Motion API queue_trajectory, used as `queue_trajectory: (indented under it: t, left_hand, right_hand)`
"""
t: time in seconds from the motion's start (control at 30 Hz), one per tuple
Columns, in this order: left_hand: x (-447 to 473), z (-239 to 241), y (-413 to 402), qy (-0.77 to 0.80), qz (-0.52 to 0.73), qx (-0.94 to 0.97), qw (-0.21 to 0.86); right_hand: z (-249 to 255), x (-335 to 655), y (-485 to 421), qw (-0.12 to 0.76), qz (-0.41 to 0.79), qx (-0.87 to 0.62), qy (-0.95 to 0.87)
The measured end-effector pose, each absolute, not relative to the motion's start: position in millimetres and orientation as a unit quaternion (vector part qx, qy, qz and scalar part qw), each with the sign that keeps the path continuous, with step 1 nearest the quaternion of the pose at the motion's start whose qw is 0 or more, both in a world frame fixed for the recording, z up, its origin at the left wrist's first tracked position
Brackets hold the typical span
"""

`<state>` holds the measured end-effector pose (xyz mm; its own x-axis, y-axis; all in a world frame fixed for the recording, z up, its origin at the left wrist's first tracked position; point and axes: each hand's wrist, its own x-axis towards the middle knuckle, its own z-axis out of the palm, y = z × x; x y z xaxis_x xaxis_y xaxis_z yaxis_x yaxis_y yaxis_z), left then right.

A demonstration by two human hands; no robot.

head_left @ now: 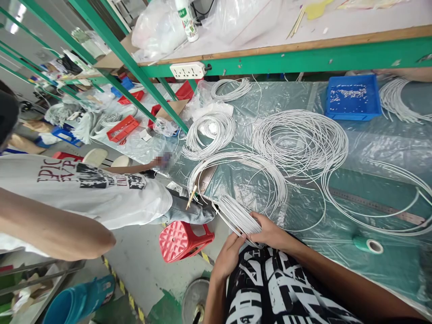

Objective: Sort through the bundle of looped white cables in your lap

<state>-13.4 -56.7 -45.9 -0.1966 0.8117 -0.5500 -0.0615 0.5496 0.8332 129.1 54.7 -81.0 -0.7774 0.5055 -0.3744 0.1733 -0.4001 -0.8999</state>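
Observation:
A coiled bundle of thin white cable (238, 216) is held close to my body at the bench's front edge. My left hand (229, 254) grips its near end from below, fingers closed. Opposite it, my right hand (265, 231) closes around the same bundle, thumb on top. Just beyond lies a wide loop of white cables (236, 157) on the plastic-covered bench. Behind that loop are a smaller cable coil (211, 135) and a larger, looser cable coil (300, 139). A few thick white strands (371, 225) curve across the bench to the right.
A steel ruler (378, 207) and a green tape roll (369, 245) lie at right. A blue tray (353, 96) holds small white pieces. Green posts and a power strip (188, 70) edge the raised shelf. Another person (84, 193) stands at left near a red stool (175, 240).

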Motion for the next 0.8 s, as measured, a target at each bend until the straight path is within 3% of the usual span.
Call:
queue_trajectory:
  t: [0.53, 0.8]
  left_hand:
    - [-5.1, -50.9, -53.9, 0.678, 0.399, 0.280, 0.551]
    - [0.6, -55.9, -54.3, 0.692, 0.412, 0.256, 0.535]
  right_hand:
    - [-81.5, 131.2, 56.0, 0.106, 0.768, -0.313, -0.549]
    - [-77.9, 117.5, 45.6, 0.095, 0.684, -0.329, -0.644]
